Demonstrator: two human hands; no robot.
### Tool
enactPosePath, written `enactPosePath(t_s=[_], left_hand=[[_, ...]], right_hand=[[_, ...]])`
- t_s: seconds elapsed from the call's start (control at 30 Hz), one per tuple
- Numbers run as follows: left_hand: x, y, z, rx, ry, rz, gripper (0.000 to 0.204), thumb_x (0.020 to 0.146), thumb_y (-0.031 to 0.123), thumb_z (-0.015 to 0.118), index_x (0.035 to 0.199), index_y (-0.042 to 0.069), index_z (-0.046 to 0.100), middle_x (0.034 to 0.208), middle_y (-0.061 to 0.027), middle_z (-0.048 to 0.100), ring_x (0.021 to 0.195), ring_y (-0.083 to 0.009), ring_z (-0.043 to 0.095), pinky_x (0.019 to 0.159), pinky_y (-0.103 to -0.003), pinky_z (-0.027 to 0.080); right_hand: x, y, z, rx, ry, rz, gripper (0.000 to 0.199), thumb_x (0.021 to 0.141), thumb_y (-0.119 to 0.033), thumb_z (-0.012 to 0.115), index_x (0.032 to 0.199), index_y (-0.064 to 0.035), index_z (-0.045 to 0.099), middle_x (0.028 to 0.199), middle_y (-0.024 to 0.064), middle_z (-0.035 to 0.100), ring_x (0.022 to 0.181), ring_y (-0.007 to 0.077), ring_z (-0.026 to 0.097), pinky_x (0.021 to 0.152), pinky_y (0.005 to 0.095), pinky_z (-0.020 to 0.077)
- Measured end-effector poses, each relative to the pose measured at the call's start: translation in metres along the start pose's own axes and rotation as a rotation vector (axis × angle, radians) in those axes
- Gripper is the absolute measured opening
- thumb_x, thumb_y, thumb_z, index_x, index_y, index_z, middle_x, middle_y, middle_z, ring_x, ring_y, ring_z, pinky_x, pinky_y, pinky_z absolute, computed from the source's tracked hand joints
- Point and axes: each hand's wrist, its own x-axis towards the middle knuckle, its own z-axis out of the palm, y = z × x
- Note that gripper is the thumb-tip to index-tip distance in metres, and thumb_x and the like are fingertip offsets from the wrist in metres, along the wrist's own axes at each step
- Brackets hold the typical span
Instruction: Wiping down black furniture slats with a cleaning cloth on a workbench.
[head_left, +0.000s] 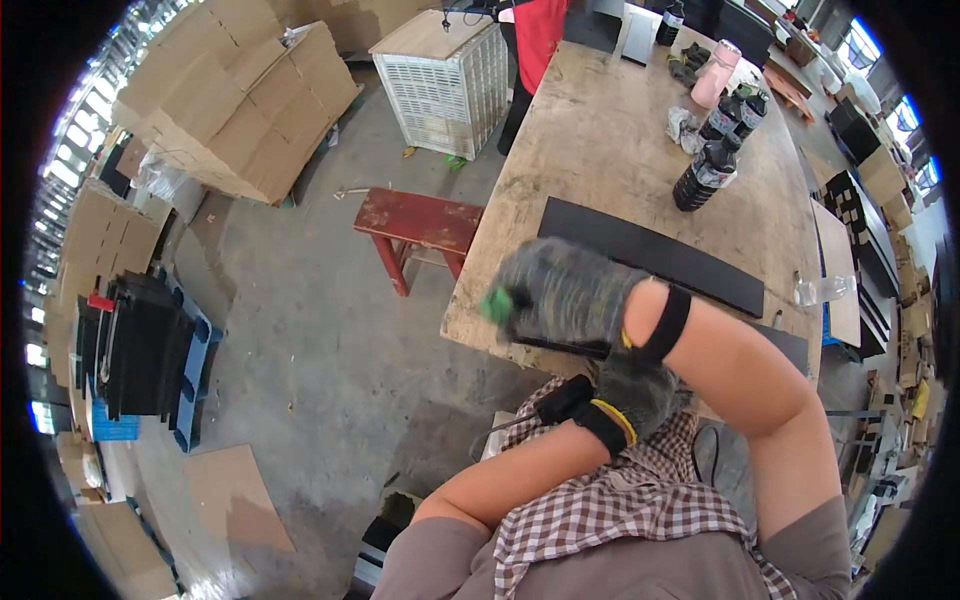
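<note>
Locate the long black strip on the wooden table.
In the head view the long black strip lies flat on the wooden table, running diagonally just beyond the gloved right hand, with the dark bottles behind it toward the table's right side.

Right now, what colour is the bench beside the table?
Worn red bench, clearest in the head view.
</note>
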Motion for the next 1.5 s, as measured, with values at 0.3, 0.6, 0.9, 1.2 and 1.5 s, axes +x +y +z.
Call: enactPosePath(t_s=[0.3, 0.6, 0.9, 1.2, 1.5], left_hand=[[0.015, 0.020, -0.031, 0.502, 0.238, 0.164, 0.067, 0.105, 0.032, 0.041, 0.161, -0.001, 0.028, 0.170, -0.0220, 0.023, 0.159, -0.0416, 0.015, 0.129, -0.060, 0.010], [0.011, 0.000, -0.010, 0.373, 0.404, 0.264, 0.050, 0.111, 0.025, 0.036, 0.158, 0.008, 0.037, 0.166, -0.0071, 0.037, 0.154, -0.0217, 0.031, 0.131, -0.040, 0.017], [0.011, 0.007, -0.017, 0.261, 0.469, 0.340, 0.047, 0.092, 0.020, 0.060, 0.137, 0.010, 0.062, 0.143, -0.0105, 0.059, 0.139, -0.0288, 0.051, 0.124, -0.054, 0.032], [0.012, 0.002, -0.020, 0.302, 0.591, 0.430, 0.029, 0.102, 0.013, 0.057, 0.130, 0.006, 0.060, 0.121, -0.0088, 0.064, 0.121, -0.0246, 0.061, 0.105, -0.043, 0.050], [0.008, 0.003, -0.024, 0.120, 0.515, 0.281, 0.030, 0.092, 0.018, 0.065, 0.121, 0.010, 0.068, 0.116, -0.0109, 0.068, 0.117, -0.0293, 0.063, 0.103, -0.044, 0.050]], right_hand=[[0.005, 0.057, -0.029, 0.106, 0.079, 0.650, 0.045, 0.083, -0.049, 0.077, 0.107, -0.0108, 0.076, 0.104, 0.0184, 0.076, 0.100, 0.0379, 0.072, 0.091, 0.0461, 0.0552], [-0.004, 0.044, -0.047, 0.100, -0.140, 0.739, 0.053, 0.078, -0.048, 0.076, 0.112, -0.0069, 0.076, 0.111, 0.0226, 0.075, 0.105, 0.0409, 0.070, 0.091, 0.0469, 0.0548], [-0.035, 0.052, -0.034, -0.084, -0.115, 0.632, 0.038, 0.080, -0.042, 0.076, 0.102, -0.0106, 0.075, 0.096, 0.0172, 0.075, 0.092, 0.0373, 0.071, 0.085, 0.0471, 0.0541], [-0.031, 0.047, -0.032, 0.159, 0.089, 0.618, 0.046, 0.082, -0.050, 0.076, 0.105, -0.0096, 0.075, 0.100, 0.0203, 0.075, 0.094, 0.0385, 0.071, 0.087, 0.0460, 0.0540], [-0.027, 0.051, -0.023, -0.028, 0.021, 0.503, 0.044, 0.082, -0.046, 0.074, 0.100, -0.0063, 0.072, 0.098, 0.0215, 0.073, 0.092, 0.0428, 0.069, 0.084, 0.0497, 0.0542]])
